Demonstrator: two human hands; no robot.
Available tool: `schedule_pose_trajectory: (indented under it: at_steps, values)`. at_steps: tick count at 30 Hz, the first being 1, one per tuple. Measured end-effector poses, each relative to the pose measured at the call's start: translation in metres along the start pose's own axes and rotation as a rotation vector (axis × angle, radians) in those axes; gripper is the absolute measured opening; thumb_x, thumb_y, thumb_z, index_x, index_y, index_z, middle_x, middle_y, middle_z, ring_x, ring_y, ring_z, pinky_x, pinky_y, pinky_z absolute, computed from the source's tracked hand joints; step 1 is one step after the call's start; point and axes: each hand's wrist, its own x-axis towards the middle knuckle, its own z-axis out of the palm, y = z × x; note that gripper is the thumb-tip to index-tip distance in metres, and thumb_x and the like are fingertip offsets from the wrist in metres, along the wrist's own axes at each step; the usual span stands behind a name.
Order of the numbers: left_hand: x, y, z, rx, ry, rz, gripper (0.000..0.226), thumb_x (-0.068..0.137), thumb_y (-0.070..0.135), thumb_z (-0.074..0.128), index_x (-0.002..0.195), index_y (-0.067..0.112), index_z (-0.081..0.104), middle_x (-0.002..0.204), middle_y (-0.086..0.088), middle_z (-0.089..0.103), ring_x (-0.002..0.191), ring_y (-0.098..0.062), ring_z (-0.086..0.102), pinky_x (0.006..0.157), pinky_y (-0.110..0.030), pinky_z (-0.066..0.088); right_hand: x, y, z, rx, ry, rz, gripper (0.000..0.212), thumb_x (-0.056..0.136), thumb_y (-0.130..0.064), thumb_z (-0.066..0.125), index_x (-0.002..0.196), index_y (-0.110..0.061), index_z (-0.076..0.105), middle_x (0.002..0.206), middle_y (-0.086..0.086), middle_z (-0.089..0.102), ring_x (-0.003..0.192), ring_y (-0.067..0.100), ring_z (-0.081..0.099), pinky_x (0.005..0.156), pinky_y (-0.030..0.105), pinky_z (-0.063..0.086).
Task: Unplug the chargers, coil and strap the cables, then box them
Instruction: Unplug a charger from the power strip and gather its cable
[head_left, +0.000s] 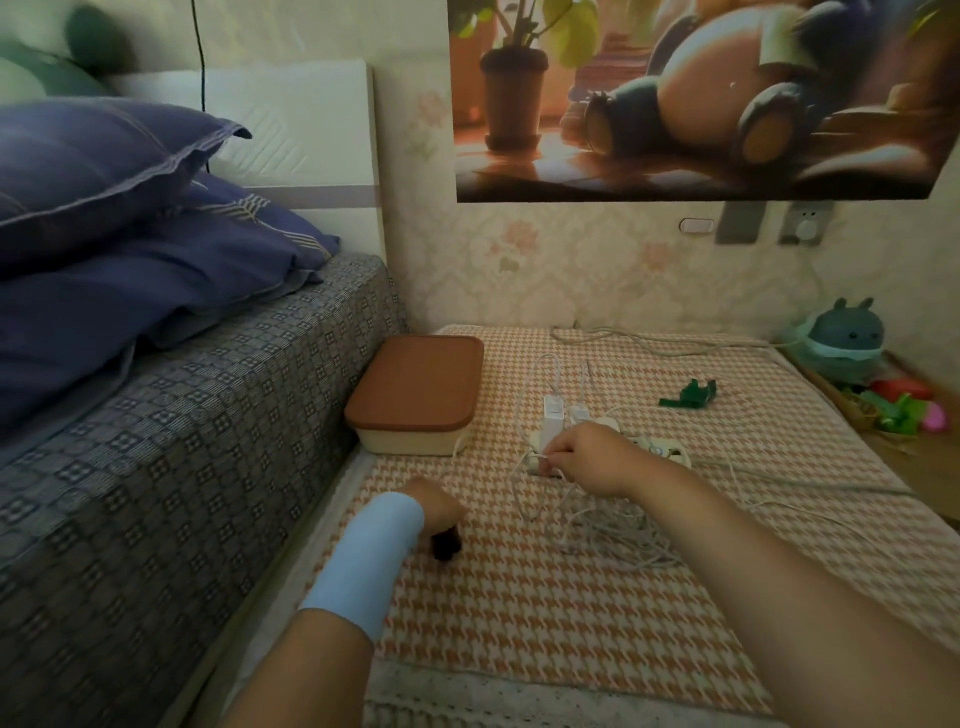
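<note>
Head view only. My right hand (582, 457) is out over the power strip (613, 441), centre of the houndstooth tabletop (519, 597), fingers curled and pinching a thin white cable (524, 493) at the strip's near left end. I'd say it's held there to free the lead or steady it before pulling a charger. Forearm comes in from the near right, wrist roughly level, knuckles up.

Two white chargers (553, 415) stand plugged into the strip just beyond that hand, cables running far toward the wall. So unplugging looks not yet done for these.

A loose tangle of white cable (618, 535) lies just near of the strip, uncoiled.

My left hand (436, 509), blue wristband (369, 561) on the forearm, rests near left on the tabletop, closed around a small black thing (447, 545). Can't tell what it is; maybe a strap or a plug. Looks parked there, out of the right hand's way.

The box (415, 395), brown lid on, sits far left against the bed (182, 415), well apart from the cables. A green strap-like item (688, 395) lies far right of the chargers, likely waiting for the coils.
</note>
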Motion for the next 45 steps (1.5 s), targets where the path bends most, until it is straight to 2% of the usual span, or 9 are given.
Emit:
schedule_pose_trajectory:
  at_steps: [4,7,10,19,23,27,30,34,45]
  values:
    - [0.001,0.014,-0.012,-0.089,0.552,0.481,0.051,0.095,0.018,0.051,0.145,0.021,0.042,0.146,-0.004,0.044,0.130,-0.026,0.043,0.108,-0.040,0.040,0.002,-0.002,0.003,0.001,0.047,-0.098,0.026,0.105,-0.024,0.054,0.118,-0.018,0.075,0.103,-0.002,0.071,0.080,0.009,0.061,0.075,0.026,0.049]
    - [-0.005,0.037,-0.001,-0.091,0.456,0.781,0.048,0.098,0.019,0.051,0.145,0.031,0.047,0.145,0.007,0.050,0.131,-0.018,0.046,0.108,-0.037,0.041,-0.001,-0.007,-0.001,0.122,0.141,-0.191,0.021,0.103,-0.026,0.058,0.096,-0.021,0.078,0.072,-0.011,0.066,0.056,-0.002,0.053,0.058,0.018,0.039]
    - [0.003,0.046,0.003,-0.120,0.409,0.752,0.038,0.098,0.027,0.058,0.136,0.026,0.058,0.133,0.003,0.062,0.117,-0.017,0.059,0.099,-0.031,0.047,-0.003,-0.004,-0.007,0.162,0.245,-0.226,0.026,0.099,-0.025,0.064,0.076,-0.024,0.074,0.053,-0.012,0.057,0.046,-0.001,0.048,0.050,0.014,0.035]
    - [0.022,0.039,-0.021,-0.545,0.876,0.507,0.020,0.100,0.021,0.052,0.099,0.013,0.070,0.099,-0.004,0.068,0.088,-0.018,0.056,0.076,-0.026,0.038,-0.009,0.060,-0.023,-0.099,-0.114,0.115,0.018,0.088,-0.015,0.075,0.101,-0.025,0.081,0.104,-0.010,0.075,0.096,0.009,0.067,0.091,0.029,0.055]
    - [0.031,0.034,-0.019,-0.673,0.919,0.328,0.025,0.103,0.024,0.046,0.106,0.011,0.067,0.109,-0.010,0.065,0.099,-0.028,0.058,0.080,-0.036,0.045,-0.009,0.072,-0.036,-0.081,0.012,0.174,0.027,0.090,-0.032,0.075,0.064,-0.025,0.072,0.062,-0.008,0.060,0.058,0.006,0.053,0.061,0.028,0.046]
    - [0.027,0.037,-0.015,-0.112,0.867,0.173,0.026,0.098,0.027,0.050,0.117,0.031,0.067,0.135,-0.006,0.053,0.122,-0.032,0.041,0.100,-0.044,0.035,-0.011,0.067,-0.034,-0.079,0.110,0.123,0.052,0.095,-0.042,0.067,0.052,-0.020,0.046,0.054,0.002,0.037,0.050,0.020,0.034,0.057,0.030,0.027]
    - [0.015,0.057,-0.008,0.053,0.910,0.456,0.060,0.085,0.007,0.057,0.141,0.028,0.050,0.157,-0.005,0.033,0.144,-0.030,0.024,0.114,-0.043,0.018,-0.012,0.052,-0.033,-0.133,0.147,0.042,0.054,0.093,-0.045,0.067,0.050,-0.018,0.048,0.051,0.001,0.041,0.049,0.020,0.037,0.056,0.030,0.029]
    - [-0.005,0.091,0.022,-0.127,0.444,0.955,0.046,0.097,0.010,0.048,0.138,0.030,0.054,0.133,-0.003,0.061,0.121,-0.026,0.054,0.102,-0.041,0.044,-0.017,0.027,-0.034,-0.253,0.223,-0.083,0.038,0.095,-0.044,0.062,0.069,-0.018,0.069,0.059,0.000,0.059,0.054,0.019,0.054,0.054,0.032,0.040]
    - [0.011,0.079,0.005,-0.100,0.636,0.545,0.025,0.100,0.036,0.046,0.097,0.032,0.070,0.087,0.009,0.065,0.079,-0.017,0.058,0.061,-0.026,0.041,-0.021,0.067,-0.045,-0.020,0.138,-0.014,0.034,0.089,-0.020,0.075,0.121,-0.030,0.074,0.124,-0.011,0.071,0.114,0.007,0.063,0.099,0.026,0.050]
